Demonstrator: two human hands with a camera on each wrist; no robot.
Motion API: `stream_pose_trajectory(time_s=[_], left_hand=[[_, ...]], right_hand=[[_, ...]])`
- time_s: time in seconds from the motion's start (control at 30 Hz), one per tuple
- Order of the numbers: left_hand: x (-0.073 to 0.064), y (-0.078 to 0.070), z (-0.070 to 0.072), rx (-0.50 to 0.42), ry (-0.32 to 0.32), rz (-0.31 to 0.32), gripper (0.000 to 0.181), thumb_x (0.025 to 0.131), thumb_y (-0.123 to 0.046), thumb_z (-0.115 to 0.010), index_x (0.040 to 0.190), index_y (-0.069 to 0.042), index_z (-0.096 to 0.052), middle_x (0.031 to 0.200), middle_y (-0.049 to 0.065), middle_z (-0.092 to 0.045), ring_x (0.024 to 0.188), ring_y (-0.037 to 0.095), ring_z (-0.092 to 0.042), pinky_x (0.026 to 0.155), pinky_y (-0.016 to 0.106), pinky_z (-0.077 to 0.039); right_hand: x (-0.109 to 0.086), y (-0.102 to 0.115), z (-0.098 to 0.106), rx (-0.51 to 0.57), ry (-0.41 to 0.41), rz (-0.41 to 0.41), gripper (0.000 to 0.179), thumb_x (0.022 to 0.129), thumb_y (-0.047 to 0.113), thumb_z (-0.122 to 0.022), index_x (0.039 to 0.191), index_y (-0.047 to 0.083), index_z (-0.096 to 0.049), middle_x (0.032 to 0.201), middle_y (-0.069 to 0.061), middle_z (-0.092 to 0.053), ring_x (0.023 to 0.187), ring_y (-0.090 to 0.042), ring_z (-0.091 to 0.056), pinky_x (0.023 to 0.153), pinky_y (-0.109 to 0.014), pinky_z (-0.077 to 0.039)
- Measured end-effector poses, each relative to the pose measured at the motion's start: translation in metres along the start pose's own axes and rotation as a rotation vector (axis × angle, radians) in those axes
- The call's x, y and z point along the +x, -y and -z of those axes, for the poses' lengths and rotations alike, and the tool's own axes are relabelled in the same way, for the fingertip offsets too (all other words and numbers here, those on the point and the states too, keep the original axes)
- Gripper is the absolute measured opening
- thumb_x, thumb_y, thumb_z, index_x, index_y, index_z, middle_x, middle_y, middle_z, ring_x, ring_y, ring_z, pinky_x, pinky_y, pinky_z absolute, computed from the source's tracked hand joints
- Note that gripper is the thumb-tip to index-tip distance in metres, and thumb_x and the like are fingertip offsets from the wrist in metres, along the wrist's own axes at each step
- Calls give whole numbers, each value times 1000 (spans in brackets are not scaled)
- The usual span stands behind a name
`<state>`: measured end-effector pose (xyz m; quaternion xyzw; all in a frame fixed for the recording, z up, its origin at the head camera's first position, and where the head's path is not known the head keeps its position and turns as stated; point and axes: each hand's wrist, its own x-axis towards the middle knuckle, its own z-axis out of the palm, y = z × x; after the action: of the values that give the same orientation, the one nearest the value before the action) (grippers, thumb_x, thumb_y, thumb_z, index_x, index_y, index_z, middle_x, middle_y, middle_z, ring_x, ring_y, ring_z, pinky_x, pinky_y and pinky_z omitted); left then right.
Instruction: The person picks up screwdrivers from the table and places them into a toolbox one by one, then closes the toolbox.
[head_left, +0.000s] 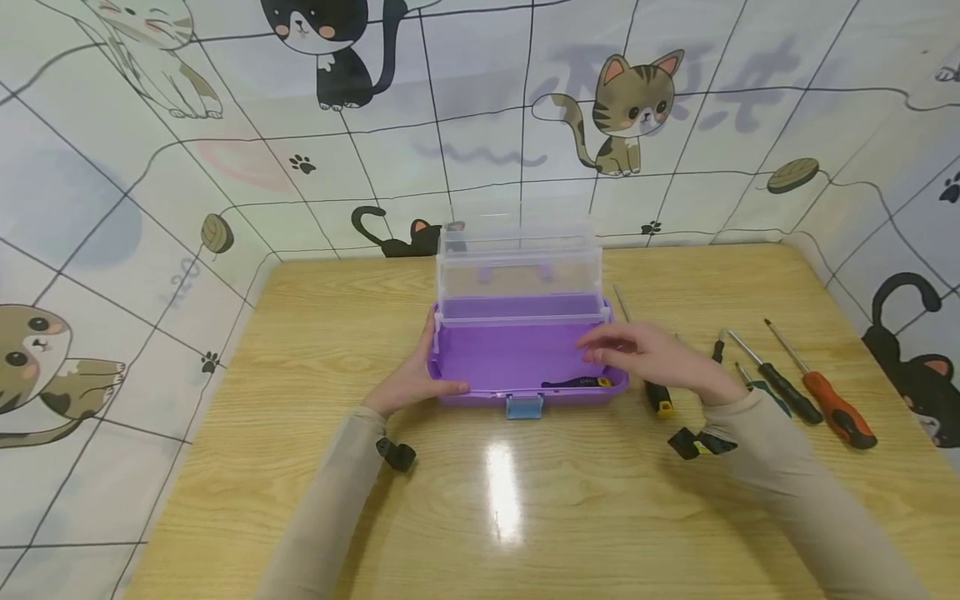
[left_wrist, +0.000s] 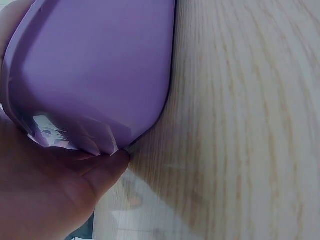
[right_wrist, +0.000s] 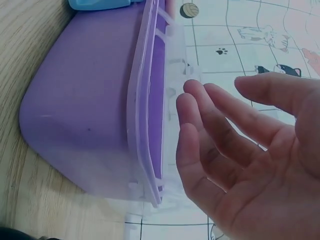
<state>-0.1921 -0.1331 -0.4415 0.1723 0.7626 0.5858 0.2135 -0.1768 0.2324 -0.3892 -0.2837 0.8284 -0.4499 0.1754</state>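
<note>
A purple toolbox (head_left: pixel 510 354) with a raised clear lid (head_left: pixel 519 279) and a blue latch (head_left: pixel 524 407) stands on the table. My left hand (head_left: pixel 408 379) grips its left end, thumb along the front rim; the left wrist view shows fingers (left_wrist: pixel 107 172) against the purple wall. Inside, along the front, lies a small screwdriver (head_left: pixel 577 382) with a black and yellow handle. Over the box's right end hovers my right hand (head_left: pixel 660 354), fingers loosely bent and holding nothing. In the right wrist view, that hand (right_wrist: pixel 250 165) is apart from the purple side.
Right of the box lies a screwdriver with a black and yellow handle (head_left: pixel 659 398), partly behind my right hand. Farther right are a dark-handled screwdriver (head_left: pixel 791 394), a red and black one (head_left: pixel 838 407) and a teal-handled tool (head_left: pixel 771 395) partly hidden by my sleeve. A cat-print covering (head_left: pixel 480 167) backs the table.
</note>
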Motion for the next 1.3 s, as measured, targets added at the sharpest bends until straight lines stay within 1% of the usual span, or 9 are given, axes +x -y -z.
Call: stream_pose_trajectory(time_s=[0.07,0.13,0.2,0.27,0.43,0.77,0.9,1.13,1.3], left_hand=[[2,5,1,1,-5,-1,130,74,-9,-82,150,-35,20,159,4,16,145,28,1,113,53,-10],[2,6,1,1,-3,-2,130,74,-10,-82,150,-35,20,159,4,16,145,28,1,113,53,-10],[1,4,1,2,-1,-3,130,74,-10,-82,150,-35,20,159,4,16,145,29,1,113,53,-10],[-2,-4,1,-2,4,11,129,74,-7,-81,151,-29,21,159,7,16,145,30,2,113,54,-9],[-2,-5,1,4,4,13,129,75,-8,-81,151,-29,21,159,6,16,145,29,3,113,53,-9],[-2,-7,1,8,6,0,129,74,-7,-80,151,-27,21,159,9,15,144,33,0,112,55,-9],[-2,-4,1,18,10,5,128,75,-8,-80,151,-27,21,159,10,13,144,35,-1,112,55,-10],[10,24,4,26,-1,1,131,75,-9,-82,148,-37,23,159,0,17,145,27,3,113,52,-9],[9,29,4,42,-16,-7,130,75,-15,-83,147,-45,21,159,-4,16,145,22,3,113,52,-9]], right_hand=[[-2,0,1,-1,-26,-4,26,99,6,-53,121,-5,-61,111,-17,-66,100,-34,-63,84,-29,-52],[-5,-2,3,4,-55,-10,26,99,7,-53,121,-4,-62,111,-17,-67,101,-30,-64,85,-28,-51],[-9,-4,4,22,-86,-23,26,100,8,-53,121,-3,-62,111,-18,-66,101,-28,-64,85,-27,-51],[-14,-7,5,33,-117,-44,26,101,10,-52,121,-2,-62,112,-18,-66,102,-26,-64,85,-25,-51],[-26,-14,8,28,-184,-104,28,101,14,-51,124,-1,-61,115,-15,-65,102,-25,-63,85,-20,-48],[-44,-26,9,-12,-256,-163,30,101,15,-52,123,-3,-61,110,-14,-67,99,-19,-63,83,-17,-47],[-52,-33,5,-28,-270,-216,31,102,15,-51,124,-4,-60,113,-16,-66,101,-18,-62,83,-16,-46],[-60,-42,1,-26,-267,-290,34,102,18,-50,128,-3,-58,118,-17,-64,105,-18,-60,83,-17,-46],[-62,-49,-1,-45,-291,-274,33,102,16,-51,127,-3,-59,118,-18,-64,105,-22,-60,82,-19,-47]])
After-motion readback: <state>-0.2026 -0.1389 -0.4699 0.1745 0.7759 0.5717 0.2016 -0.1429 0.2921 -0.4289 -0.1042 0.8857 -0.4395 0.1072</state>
